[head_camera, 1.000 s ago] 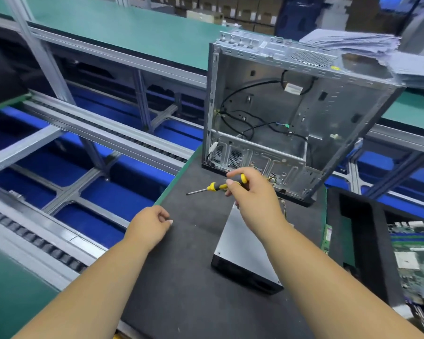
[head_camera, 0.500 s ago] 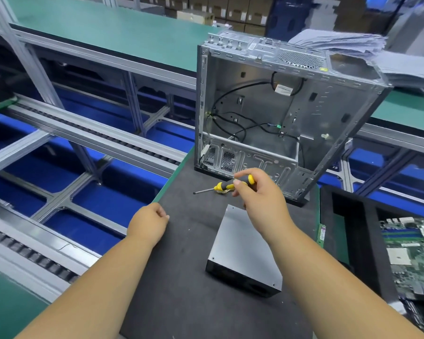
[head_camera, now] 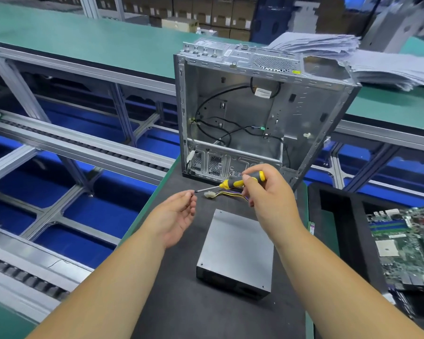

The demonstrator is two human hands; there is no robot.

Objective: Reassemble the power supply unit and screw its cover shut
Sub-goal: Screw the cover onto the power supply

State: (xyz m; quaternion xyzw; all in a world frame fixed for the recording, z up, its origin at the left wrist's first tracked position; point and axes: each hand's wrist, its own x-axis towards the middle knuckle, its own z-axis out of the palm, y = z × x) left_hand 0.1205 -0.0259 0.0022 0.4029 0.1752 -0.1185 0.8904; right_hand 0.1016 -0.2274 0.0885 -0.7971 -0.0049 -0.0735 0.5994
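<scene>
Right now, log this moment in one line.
right hand: grips screwdriver | left hand: fingers at its tip | power supply unit: on mat

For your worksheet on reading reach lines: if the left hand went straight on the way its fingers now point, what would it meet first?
Probably the tip of the screwdriver, which lies almost at the left hand's fingertips; the right hand holds its handle. Depth is unclear, so they may already touch.

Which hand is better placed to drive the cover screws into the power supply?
Right, likely. The right hand already grips the screwdriver by its handle, above the power supply. The left hand only meets the shaft tip.
</scene>
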